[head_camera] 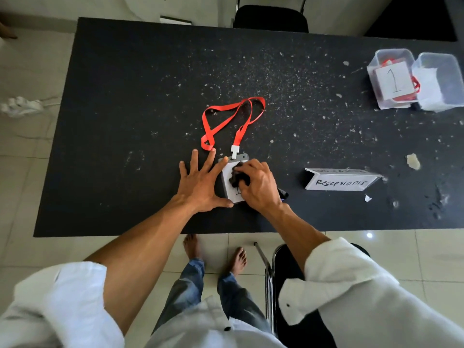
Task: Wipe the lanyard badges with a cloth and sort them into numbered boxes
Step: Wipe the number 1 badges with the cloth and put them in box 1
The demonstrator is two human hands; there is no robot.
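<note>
A grey badge holder (227, 183) with a white card lies flat near the front middle of the black table (125, 96). Its red lanyard (226, 119) loops away toward the back. My left hand (200, 183) lies flat with fingers spread, index finger and thumb pressing the badge's left edge. My right hand (258, 185) grips a dark cloth (237, 177) bunched on the card's face. At the far right stand two clear boxes: one labelled 1 (391, 79) holds red lanyards and the other (439, 81) has a white label whose number is turned away.
A folded white sign reading "Resepsionis" (341, 180) stands right of my right hand. A dark pen (283, 194) peeks out beside my right wrist. Pale crumbs speckle the tabletop. Black chairs stand behind the table (271, 18) and at my right (288, 272).
</note>
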